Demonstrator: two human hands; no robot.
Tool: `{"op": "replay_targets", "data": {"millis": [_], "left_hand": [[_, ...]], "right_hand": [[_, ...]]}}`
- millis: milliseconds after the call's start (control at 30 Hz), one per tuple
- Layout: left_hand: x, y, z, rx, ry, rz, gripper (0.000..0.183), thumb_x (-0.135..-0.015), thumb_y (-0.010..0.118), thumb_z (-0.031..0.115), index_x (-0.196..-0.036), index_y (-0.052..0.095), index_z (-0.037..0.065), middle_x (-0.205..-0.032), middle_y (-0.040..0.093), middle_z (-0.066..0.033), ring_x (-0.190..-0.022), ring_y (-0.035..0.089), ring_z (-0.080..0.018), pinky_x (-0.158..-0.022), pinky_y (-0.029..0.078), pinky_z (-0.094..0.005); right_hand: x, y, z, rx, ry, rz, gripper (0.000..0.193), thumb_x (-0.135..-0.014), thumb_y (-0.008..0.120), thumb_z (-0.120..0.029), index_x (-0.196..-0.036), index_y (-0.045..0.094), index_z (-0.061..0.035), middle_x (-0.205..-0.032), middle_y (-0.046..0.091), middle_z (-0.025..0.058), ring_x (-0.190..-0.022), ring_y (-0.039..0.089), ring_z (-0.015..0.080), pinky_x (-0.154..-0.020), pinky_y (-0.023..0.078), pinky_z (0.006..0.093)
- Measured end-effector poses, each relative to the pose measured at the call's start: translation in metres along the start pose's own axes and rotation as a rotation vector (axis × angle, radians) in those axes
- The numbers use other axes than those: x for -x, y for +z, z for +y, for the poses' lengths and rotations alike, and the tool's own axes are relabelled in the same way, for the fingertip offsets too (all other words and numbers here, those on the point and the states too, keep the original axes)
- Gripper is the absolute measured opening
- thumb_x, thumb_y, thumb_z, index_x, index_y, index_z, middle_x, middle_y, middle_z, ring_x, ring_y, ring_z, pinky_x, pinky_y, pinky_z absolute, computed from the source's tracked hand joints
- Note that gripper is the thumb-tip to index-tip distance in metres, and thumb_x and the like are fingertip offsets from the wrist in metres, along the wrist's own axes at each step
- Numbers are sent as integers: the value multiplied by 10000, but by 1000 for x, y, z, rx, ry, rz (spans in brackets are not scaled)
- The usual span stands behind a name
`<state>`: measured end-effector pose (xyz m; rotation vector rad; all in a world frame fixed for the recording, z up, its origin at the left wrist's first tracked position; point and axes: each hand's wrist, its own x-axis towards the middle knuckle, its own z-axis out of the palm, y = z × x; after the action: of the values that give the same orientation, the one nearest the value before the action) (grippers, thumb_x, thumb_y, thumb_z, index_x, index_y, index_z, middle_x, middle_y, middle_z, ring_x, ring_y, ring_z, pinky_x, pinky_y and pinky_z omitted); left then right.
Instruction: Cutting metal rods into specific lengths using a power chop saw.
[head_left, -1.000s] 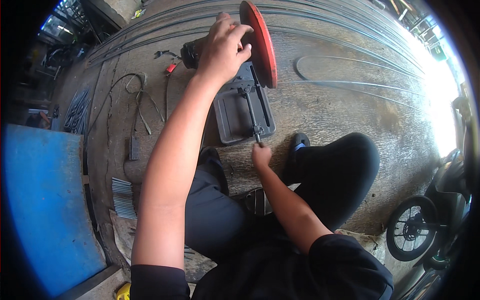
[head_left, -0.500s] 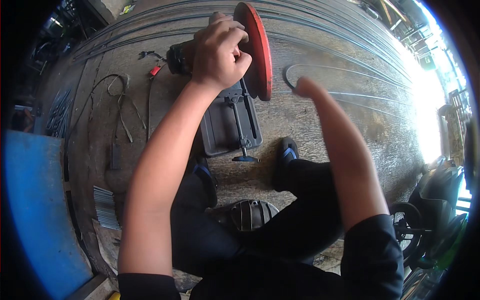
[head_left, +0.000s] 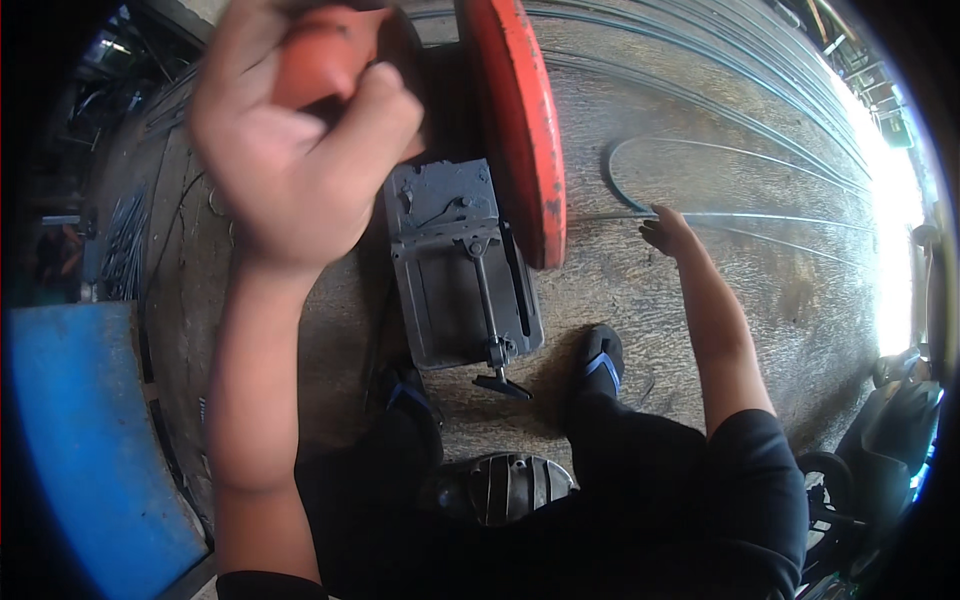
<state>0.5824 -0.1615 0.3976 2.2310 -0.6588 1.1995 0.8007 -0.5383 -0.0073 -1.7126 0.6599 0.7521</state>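
I note the left grip [head_left: 300, 150] closed round the orange handle [head_left: 318, 60] of the cut-off saw [head_left: 445, 300] on the floor [head_left: 800, 290], best held steady — the right grip [head_left: 668, 232], half-curled at the bent metal rod [head_left: 608, 172], I cannot confirm as holding it.
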Motion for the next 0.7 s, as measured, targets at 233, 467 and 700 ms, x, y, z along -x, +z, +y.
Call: {"op": "replay_targets", "data": {"millis": [233, 467, 700], "left_hand": [[5, -17, -23, 80, -177, 1, 398, -770, 531, -37, -1162, 475, -78, -1219, 553, -249, -1146, 552, -277, -1030, 416, -390], [-12, -24, -17, -146, -123, -303, 405, -766, 533, -36, -1162, 492, -114, -1139, 613, -232, -1072, 595, -228, -974, 438, -308], [5, 12, -14, 274, -79, 61, 390, -735, 544, -3, -1119, 490, -41, -1122, 558, -185, -1049, 577, -237, -948, 455, -331]], "right_hand": [[-34, 18, 24, -655, -71, 9, 196, -955, 514, -120, -1033, 532, 59, -932, 618, 164, -810, 660, 255, -694, 600, 302], [-6, 64, 28, -638, -13, -42, 196, -959, 501, -113, -1028, 554, 62, -979, 637, 183, -857, 672, 250, -736, 608, 312], [5, 95, 49, -623, -57, -116, 236, -964, 529, -177, -1059, 553, 37, -928, 639, 142, -744, 653, 235, -693, 598, 345]]}}
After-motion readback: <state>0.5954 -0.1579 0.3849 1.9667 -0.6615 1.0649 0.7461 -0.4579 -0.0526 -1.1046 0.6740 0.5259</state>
